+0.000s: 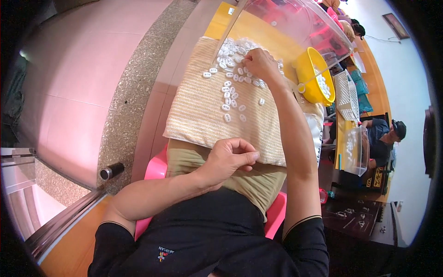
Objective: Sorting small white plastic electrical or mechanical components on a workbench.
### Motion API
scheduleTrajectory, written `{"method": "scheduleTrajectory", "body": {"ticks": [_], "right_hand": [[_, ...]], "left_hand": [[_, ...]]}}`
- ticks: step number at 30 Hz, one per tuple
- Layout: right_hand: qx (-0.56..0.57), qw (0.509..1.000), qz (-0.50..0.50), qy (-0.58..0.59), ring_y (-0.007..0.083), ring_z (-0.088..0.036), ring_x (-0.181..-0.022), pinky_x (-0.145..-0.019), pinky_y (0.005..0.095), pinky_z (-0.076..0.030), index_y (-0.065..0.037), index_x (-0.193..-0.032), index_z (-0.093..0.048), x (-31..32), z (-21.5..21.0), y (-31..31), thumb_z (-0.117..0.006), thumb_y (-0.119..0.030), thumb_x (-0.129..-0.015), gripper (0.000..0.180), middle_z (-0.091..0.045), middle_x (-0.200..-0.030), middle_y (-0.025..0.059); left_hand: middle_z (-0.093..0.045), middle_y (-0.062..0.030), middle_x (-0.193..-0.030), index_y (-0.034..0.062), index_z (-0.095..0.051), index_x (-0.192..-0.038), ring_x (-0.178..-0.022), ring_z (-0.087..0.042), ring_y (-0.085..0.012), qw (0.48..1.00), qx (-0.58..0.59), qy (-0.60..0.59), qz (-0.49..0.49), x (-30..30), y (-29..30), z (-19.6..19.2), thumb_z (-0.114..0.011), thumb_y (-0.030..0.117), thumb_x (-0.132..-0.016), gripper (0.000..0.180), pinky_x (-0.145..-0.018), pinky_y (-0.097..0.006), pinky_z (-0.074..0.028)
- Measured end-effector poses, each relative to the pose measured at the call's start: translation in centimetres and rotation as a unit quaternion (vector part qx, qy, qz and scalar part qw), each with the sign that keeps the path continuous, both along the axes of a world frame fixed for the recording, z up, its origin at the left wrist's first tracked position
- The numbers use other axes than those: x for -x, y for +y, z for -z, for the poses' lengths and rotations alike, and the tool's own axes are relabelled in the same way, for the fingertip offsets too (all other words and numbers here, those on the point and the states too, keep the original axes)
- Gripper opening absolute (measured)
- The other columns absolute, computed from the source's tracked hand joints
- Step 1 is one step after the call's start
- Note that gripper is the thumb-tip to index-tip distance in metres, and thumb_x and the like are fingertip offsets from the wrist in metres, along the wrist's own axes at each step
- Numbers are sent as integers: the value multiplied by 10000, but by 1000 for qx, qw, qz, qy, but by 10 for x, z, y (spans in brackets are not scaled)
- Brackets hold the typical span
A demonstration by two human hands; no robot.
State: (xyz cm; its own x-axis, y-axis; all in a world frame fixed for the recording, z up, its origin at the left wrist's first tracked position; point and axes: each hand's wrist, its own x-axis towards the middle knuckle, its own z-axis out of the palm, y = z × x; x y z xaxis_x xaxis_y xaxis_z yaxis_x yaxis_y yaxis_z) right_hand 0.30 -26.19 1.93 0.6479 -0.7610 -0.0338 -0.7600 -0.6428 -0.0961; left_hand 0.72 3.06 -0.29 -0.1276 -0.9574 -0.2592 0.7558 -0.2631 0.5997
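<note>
A striped beige towel lies over the near end of the table, its front edge at my lap. Small white oval pieces with two dark spots each are heaped in a pile at its far side; several loose ones trail toward me. My right hand reaches out to the pile, fingers curled down among the pieces, so what its fingertips grip is hidden. Low over the towel's front edge, my left hand is closed, thumb and forefinger pressed together. Anything between them is too small to make out.
A large clear plastic box stands beyond the pile. Right of it, a yellow basket holds more white pieces. Farther right are a white perforated basket, another clear box and a seated person. More people sit at the back.
</note>
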Motion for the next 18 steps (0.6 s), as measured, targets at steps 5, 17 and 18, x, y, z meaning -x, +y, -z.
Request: {"method": "scheduleTrajectory", "body": {"ticks": [5,17,18], "right_hand": [[101,992,-68,20,368,-646,-933,-802,468,-511,-72,-881,-703,10,9,3,-570,-160,-813,172,-676,-987,162],[-112,954,-57,-272,110,-543,-564,-526,278,-431,-18,-924,-603,79,-15,98,-538,-130,-928,129,-566,-661,50],[-177,931,-60,-312,95,-524,-562,-520,260,-425,-18,-917,-596,92,-8,111,-540,-106,-930,106,-543,-646,17]], "left_hand": [[-644,-14,-848,46,-643,-909,-755,-596,-76,1000,-10,-19,1,0,0,-2,-687,88,-868,74,-689,-222,-522],[-653,-43,-880,47,-595,-1008,-749,-618,-102,995,-43,39,-83,-6,-4,-3,-650,111,-900,137,-670,-248,-543],[-650,-57,-905,50,-573,-1057,-747,-622,-118,995,-34,42,-87,-7,-6,-1,-624,122,-918,164,-676,-289,-560]]}}
